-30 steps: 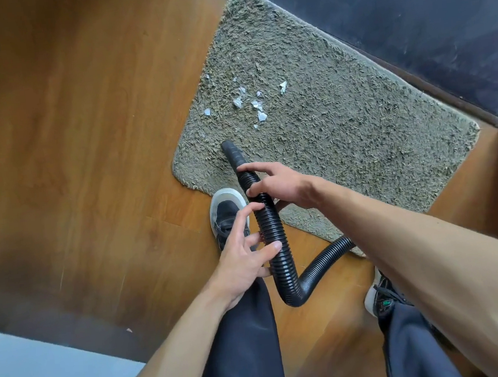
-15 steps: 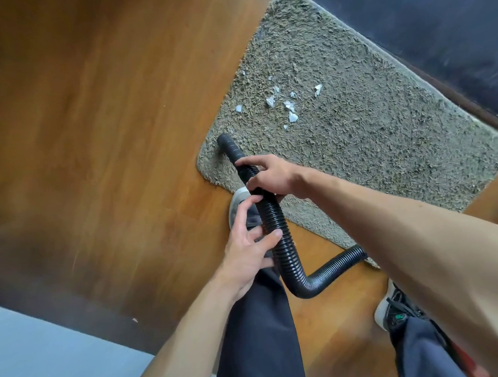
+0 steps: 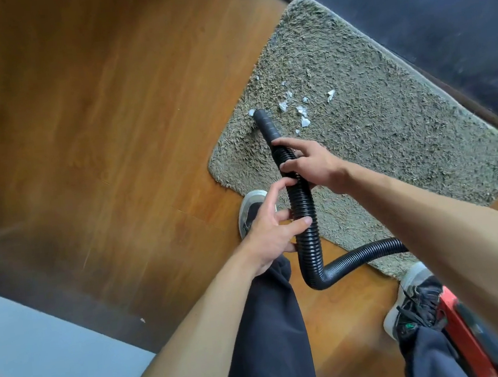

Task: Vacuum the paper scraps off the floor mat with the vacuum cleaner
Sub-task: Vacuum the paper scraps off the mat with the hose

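Note:
A shaggy grey-green floor mat [image 3: 388, 132] lies on the wooden floor. Several white paper scraps [image 3: 301, 112] are scattered on its near-left part. A black ribbed vacuum hose [image 3: 305, 213] ends in a smooth nozzle [image 3: 262, 120] whose tip touches a scrap at the mat's left edge. My right hand [image 3: 309, 164] grips the hose just behind the nozzle. My left hand [image 3: 271, 228] holds the hose lower down, thumb and fingers around it. The hose bends and runs right, passing under my right forearm.
My two shoes [image 3: 251, 212] [image 3: 413, 300] stand at the mat's near edge, the left one partly on the floor. A red vacuum body [image 3: 465, 331] shows at the bottom right. A dark wall base [image 3: 436, 3] borders the mat's far side. A pale surface [image 3: 44, 344] sits at bottom left.
The nozzle has moved forward from the mat's near edge up to the scraps, and its tip now meets the leftmost scrap. Both hands kept their hold on the hose.

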